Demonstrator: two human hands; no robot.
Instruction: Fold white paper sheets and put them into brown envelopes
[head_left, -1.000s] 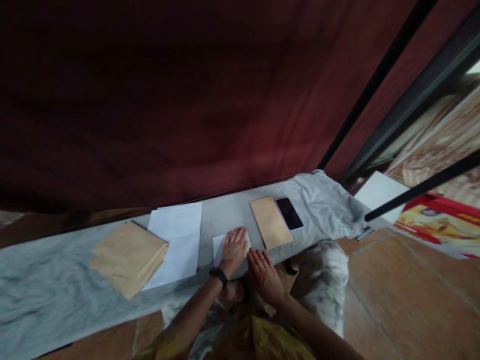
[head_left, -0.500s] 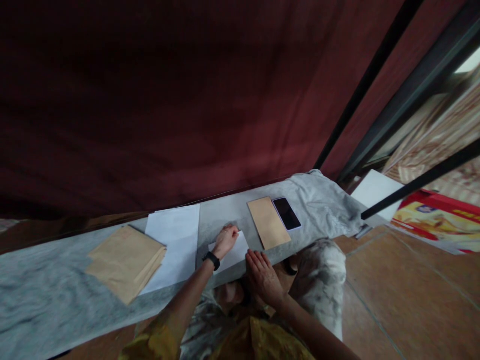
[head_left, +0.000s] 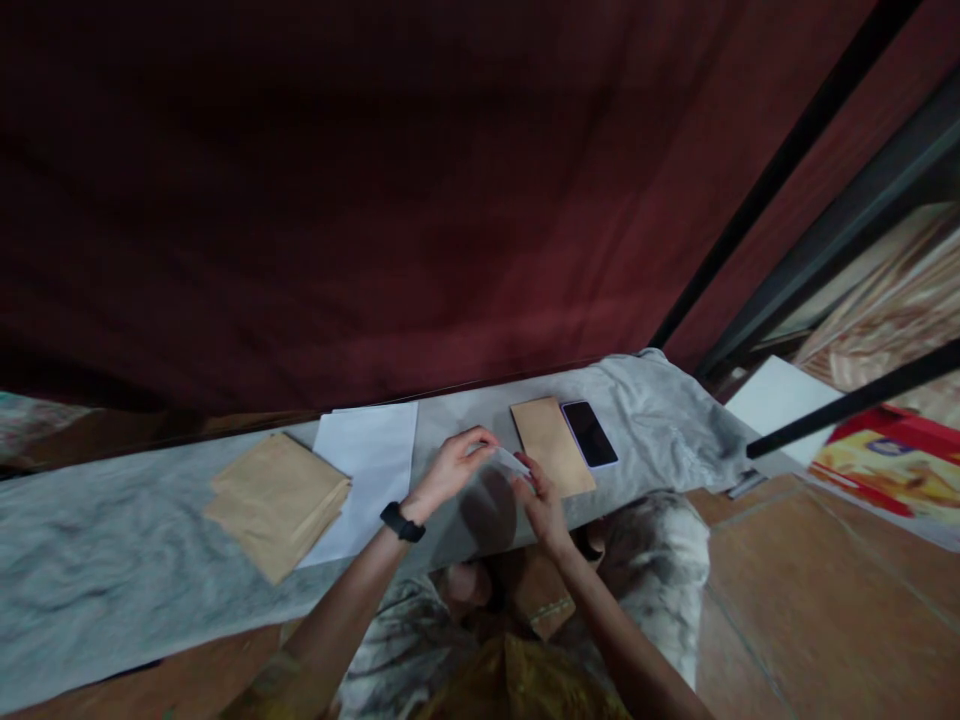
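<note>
A folded white sheet of paper (head_left: 511, 461) is held above the grey cloth, seen nearly edge-on. My left hand (head_left: 459, 465), with a black watch on its wrist, pinches the left end of the paper. My right hand (head_left: 541, 502) grips the right end between thumb and fingers. Just to the right of the hands lies a brown envelope (head_left: 555, 445), flat on the cloth. On the left, a stack of white paper (head_left: 375, 440) is partly covered by a pile of brown envelopes (head_left: 277, 500).
A grey cloth (head_left: 112, 560) covers the long narrow bench. A phone (head_left: 589, 434) lies beside the single envelope. Behind the bench hangs a dark red curtain (head_left: 450, 250). Black poles (head_left: 787, 150) and a red-yellow box (head_left: 892, 465) stand at the right, over a tiled floor (head_left: 780, 580).
The folded paper has come up off the cloth, where it lay flat. My right hand has gone from lying flat at its edge to gripping it. The view has shifted slightly.
</note>
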